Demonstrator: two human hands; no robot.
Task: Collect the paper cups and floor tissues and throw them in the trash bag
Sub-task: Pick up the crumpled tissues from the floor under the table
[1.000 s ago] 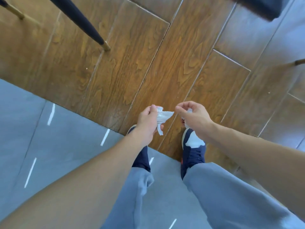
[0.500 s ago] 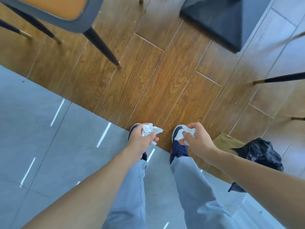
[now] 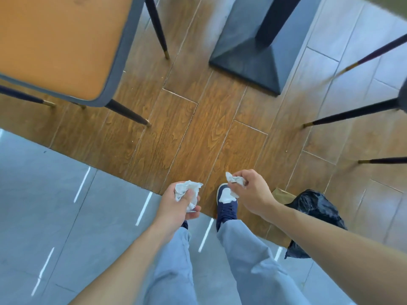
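My left hand (image 3: 176, 205) is closed around a crumpled white tissue (image 3: 187, 189) that sticks out above my fingers. In my right hand (image 3: 253, 192) a smaller crumpled tissue (image 3: 234, 179) is pinched between thumb and fingers. Both hands hover at waist height above my feet. The black trash bag (image 3: 315, 210) lies on the floor at the lower right, partly hidden behind my right forearm, with a brown paper bag (image 3: 283, 195) beside it. No paper cups are in view.
An orange-seated chair (image 3: 61, 45) with dark legs stands at the upper left. A dark table pedestal (image 3: 253, 56) sits ahead at the top centre. More chair legs (image 3: 352, 113) come in from the right. Wood flooring (image 3: 187, 137) meets grey tile (image 3: 55, 216) under my feet.
The view has pulled up and back, as if I straightened; chair, pedestal and trash bag came into sight. My hands moved apart, each still holding its tissue.
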